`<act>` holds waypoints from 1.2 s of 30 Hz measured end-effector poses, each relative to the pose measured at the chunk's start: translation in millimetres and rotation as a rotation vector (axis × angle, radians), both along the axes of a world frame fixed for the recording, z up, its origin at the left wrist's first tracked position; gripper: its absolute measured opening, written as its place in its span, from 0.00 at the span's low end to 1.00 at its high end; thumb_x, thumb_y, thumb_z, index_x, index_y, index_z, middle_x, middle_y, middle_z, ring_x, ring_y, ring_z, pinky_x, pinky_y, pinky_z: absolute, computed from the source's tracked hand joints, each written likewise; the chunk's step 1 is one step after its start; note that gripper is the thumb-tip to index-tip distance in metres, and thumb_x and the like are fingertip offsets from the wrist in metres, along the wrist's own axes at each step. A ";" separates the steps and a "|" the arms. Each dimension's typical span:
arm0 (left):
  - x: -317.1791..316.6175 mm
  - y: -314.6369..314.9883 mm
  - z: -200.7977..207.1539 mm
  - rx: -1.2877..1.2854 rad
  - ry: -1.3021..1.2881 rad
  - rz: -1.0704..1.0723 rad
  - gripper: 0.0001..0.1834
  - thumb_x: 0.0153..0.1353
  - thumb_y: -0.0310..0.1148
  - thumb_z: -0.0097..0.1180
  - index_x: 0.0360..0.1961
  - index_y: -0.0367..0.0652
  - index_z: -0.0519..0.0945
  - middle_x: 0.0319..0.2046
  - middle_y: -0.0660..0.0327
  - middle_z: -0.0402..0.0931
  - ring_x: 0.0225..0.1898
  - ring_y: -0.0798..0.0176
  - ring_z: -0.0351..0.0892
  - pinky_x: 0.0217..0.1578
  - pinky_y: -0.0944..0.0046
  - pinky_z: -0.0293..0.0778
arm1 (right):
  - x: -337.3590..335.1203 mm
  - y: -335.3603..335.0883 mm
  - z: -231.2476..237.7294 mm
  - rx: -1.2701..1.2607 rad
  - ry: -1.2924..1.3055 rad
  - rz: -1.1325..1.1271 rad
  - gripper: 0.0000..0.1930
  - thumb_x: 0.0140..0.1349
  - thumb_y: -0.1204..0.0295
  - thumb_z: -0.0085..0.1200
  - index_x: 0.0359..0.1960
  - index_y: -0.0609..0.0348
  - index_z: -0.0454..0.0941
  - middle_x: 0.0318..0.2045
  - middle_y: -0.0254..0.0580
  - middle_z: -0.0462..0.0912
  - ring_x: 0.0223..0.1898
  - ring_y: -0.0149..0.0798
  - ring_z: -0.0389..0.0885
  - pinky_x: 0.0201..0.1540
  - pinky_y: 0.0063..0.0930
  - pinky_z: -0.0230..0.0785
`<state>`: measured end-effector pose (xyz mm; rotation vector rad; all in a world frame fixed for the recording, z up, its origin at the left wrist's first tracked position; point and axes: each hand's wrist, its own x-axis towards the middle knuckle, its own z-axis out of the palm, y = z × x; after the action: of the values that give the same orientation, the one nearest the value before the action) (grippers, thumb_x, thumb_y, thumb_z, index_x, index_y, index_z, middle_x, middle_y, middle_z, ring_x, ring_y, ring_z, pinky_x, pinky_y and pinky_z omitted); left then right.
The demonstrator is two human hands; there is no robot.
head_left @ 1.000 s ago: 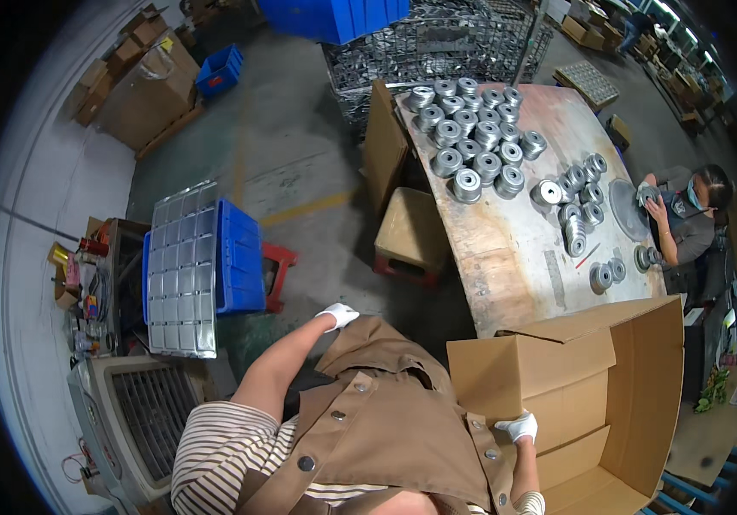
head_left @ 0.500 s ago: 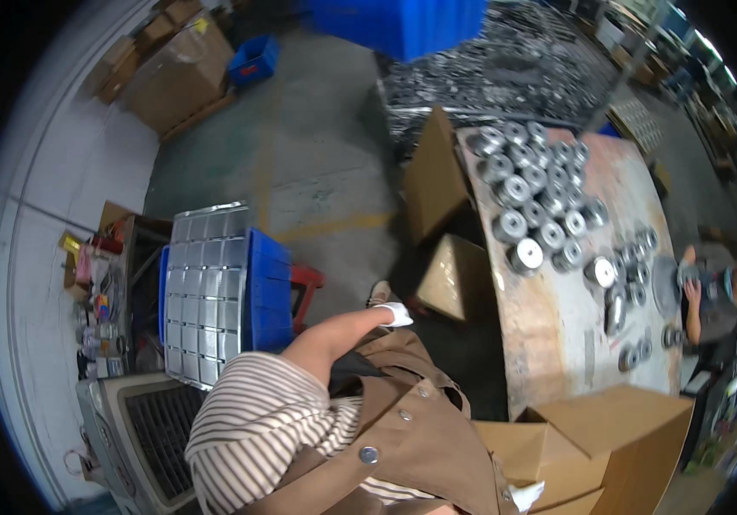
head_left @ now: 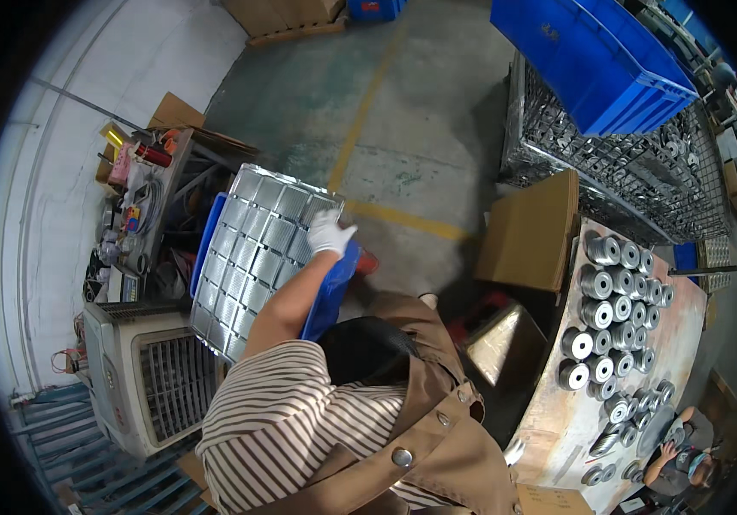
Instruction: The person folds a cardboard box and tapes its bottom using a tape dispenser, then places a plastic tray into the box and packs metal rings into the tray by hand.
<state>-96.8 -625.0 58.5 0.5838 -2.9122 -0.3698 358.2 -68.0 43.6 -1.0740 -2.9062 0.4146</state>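
My left hand (head_left: 329,234), in a white glove, is over the right edge of a silver tray (head_left: 252,225) divided into square cells. Its thumb stands apart from the fingers, and nothing shows in its grasp. Whether the fingertips press on the tray I cannot tell. The tray lies tilted on top of a blue crate (head_left: 327,296). Of my right hand (head_left: 514,451) only a bit of white glove shows beside the worktable (head_left: 548,438), so its fingers are hidden.
Rows of metal pulley-like wheels (head_left: 621,305) stand on the worktable. Open cardboard (head_left: 530,230) and a wrapped box (head_left: 493,343) are beside it. A large blue bin (head_left: 587,64) rests over a wire cage (head_left: 643,167) of metal parts. An air cooler (head_left: 162,378) stands left; a co-worker (head_left: 686,455) sits right.
My left hand has moved from in front of my body out to the tray's right edge. The view has turned left, so the worktable appears further right.
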 end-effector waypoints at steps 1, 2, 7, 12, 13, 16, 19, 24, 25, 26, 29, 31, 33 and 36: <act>14.5 -22.9 -4.9 0.003 -0.063 0.035 0.27 0.42 0.52 0.72 0.42 0.51 0.82 0.43 0.53 0.78 0.46 0.48 0.79 0.48 0.51 0.75 | -17.7 -3.5 -11.9 0.146 0.061 0.062 0.41 0.42 0.73 0.64 0.65 0.55 0.68 0.66 0.56 0.68 0.69 0.56 0.62 0.67 0.51 0.60; 32.3 -44.2 -9.4 0.003 -0.191 0.105 0.27 0.43 0.51 0.73 0.42 0.50 0.82 0.43 0.52 0.79 0.47 0.47 0.80 0.48 0.51 0.75 | -56.5 -15.0 3.0 0.067 -0.015 0.019 0.39 0.45 0.74 0.62 0.65 0.55 0.69 0.65 0.56 0.68 0.68 0.55 0.63 0.68 0.47 0.59; 66.0 -96.6 -75.9 0.118 -0.338 0.151 0.22 0.50 0.45 0.72 0.44 0.47 0.83 0.46 0.53 0.82 0.50 0.48 0.81 0.51 0.53 0.75 | -146.5 -16.2 15.8 -0.040 -0.018 0.142 0.35 0.49 0.75 0.60 0.64 0.58 0.69 0.63 0.59 0.69 0.66 0.58 0.65 0.68 0.46 0.58; 59.5 -108.2 -79.1 0.131 -0.360 0.028 0.19 0.52 0.41 0.70 0.43 0.44 0.83 0.43 0.54 0.84 0.47 0.49 0.82 0.50 0.54 0.76 | -160.0 -13.1 14.1 -0.113 -0.035 0.147 0.33 0.50 0.74 0.61 0.62 0.59 0.70 0.63 0.58 0.69 0.65 0.57 0.66 0.68 0.43 0.58; 59.3 -110.5 -78.2 0.101 -0.361 -0.008 0.19 0.53 0.41 0.69 0.43 0.44 0.83 0.42 0.54 0.84 0.47 0.48 0.82 0.50 0.53 0.76 | -158.9 -13.6 14.7 -0.152 -0.056 0.147 0.32 0.50 0.74 0.61 0.62 0.60 0.71 0.63 0.58 0.69 0.65 0.57 0.66 0.69 0.42 0.58; 57.9 -114.7 -70.0 0.027 -0.420 -0.043 0.18 0.53 0.41 0.68 0.43 0.44 0.83 0.41 0.52 0.84 0.47 0.47 0.82 0.50 0.52 0.76 | -143.8 -17.3 5.4 -0.209 -0.128 0.118 0.31 0.51 0.72 0.61 0.61 0.60 0.72 0.64 0.58 0.69 0.65 0.56 0.67 0.68 0.42 0.59; 41.0 -85.3 -55.6 -0.028 -0.547 -0.015 0.17 0.52 0.39 0.66 0.42 0.44 0.83 0.43 0.49 0.83 0.48 0.46 0.82 0.51 0.53 0.78 | -118.5 -20.8 -1.2 -0.199 -0.161 0.039 0.30 0.51 0.70 0.61 0.59 0.61 0.73 0.64 0.57 0.69 0.65 0.54 0.67 0.68 0.41 0.59; 24.6 -67.2 -30.0 -0.112 -0.684 0.088 0.19 0.49 0.39 0.64 0.42 0.43 0.85 0.46 0.47 0.83 0.51 0.46 0.82 0.53 0.53 0.77 | -93.8 -29.7 -33.8 -0.247 -0.271 -0.015 0.30 0.49 0.67 0.64 0.57 0.58 0.76 0.64 0.52 0.71 0.65 0.53 0.68 0.67 0.39 0.62; 22.1 -69.5 -29.0 -0.091 -0.710 0.100 0.19 0.49 0.39 0.64 0.42 0.43 0.85 0.46 0.47 0.83 0.51 0.46 0.81 0.52 0.52 0.77 | -94.8 -35.8 -36.0 -0.252 -0.285 -0.042 0.29 0.49 0.67 0.63 0.56 0.58 0.77 0.63 0.51 0.71 0.64 0.53 0.69 0.66 0.38 0.62; 20.4 -70.2 -28.8 -0.085 -0.720 0.069 0.19 0.48 0.37 0.65 0.43 0.42 0.83 0.46 0.46 0.82 0.50 0.46 0.82 0.52 0.54 0.78 | -93.2 -37.6 -34.4 -0.260 -0.283 -0.049 0.28 0.49 0.67 0.63 0.56 0.59 0.77 0.63 0.51 0.72 0.64 0.53 0.69 0.66 0.38 0.62; 15.0 -69.2 -37.5 -0.103 -0.681 -0.066 0.18 0.48 0.37 0.63 0.40 0.40 0.84 0.45 0.45 0.82 0.51 0.44 0.81 0.52 0.54 0.77 | -90.7 -47.1 -27.7 -0.273 -0.276 -0.082 0.27 0.50 0.67 0.62 0.55 0.59 0.78 0.62 0.51 0.73 0.63 0.52 0.71 0.65 0.38 0.63; 10.9 -71.1 -44.7 -0.036 -0.713 -0.199 0.18 0.44 0.38 0.61 0.35 0.38 0.85 0.42 0.44 0.82 0.49 0.43 0.81 0.53 0.52 0.76 | -89.1 -49.3 -26.2 -0.258 -0.302 -0.089 0.26 0.53 0.65 0.59 0.55 0.59 0.79 0.60 0.51 0.75 0.62 0.51 0.72 0.65 0.38 0.64; 12.9 -109.9 -64.2 -0.197 -0.716 -0.355 0.20 0.43 0.43 0.61 0.34 0.40 0.86 0.41 0.45 0.82 0.46 0.44 0.82 0.51 0.51 0.76 | -107.1 -54.4 -29.6 -0.325 -0.312 -0.049 0.25 0.55 0.64 0.57 0.55 0.58 0.78 0.60 0.51 0.75 0.63 0.50 0.71 0.66 0.38 0.63; 12.1 -139.9 -92.5 -0.217 -0.816 -0.490 0.26 0.44 0.52 0.63 0.37 0.42 0.86 0.38 0.45 0.83 0.43 0.43 0.83 0.46 0.49 0.78 | -127.4 -73.7 -16.2 -0.351 -0.383 -0.077 0.25 0.55 0.63 0.56 0.57 0.51 0.78 0.63 0.47 0.73 0.64 0.48 0.70 0.66 0.39 0.64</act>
<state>-84.7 -764.9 -34.0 -0.0650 -3.7950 0.2049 230.8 -141.7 27.4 -1.4500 -3.1803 0.8245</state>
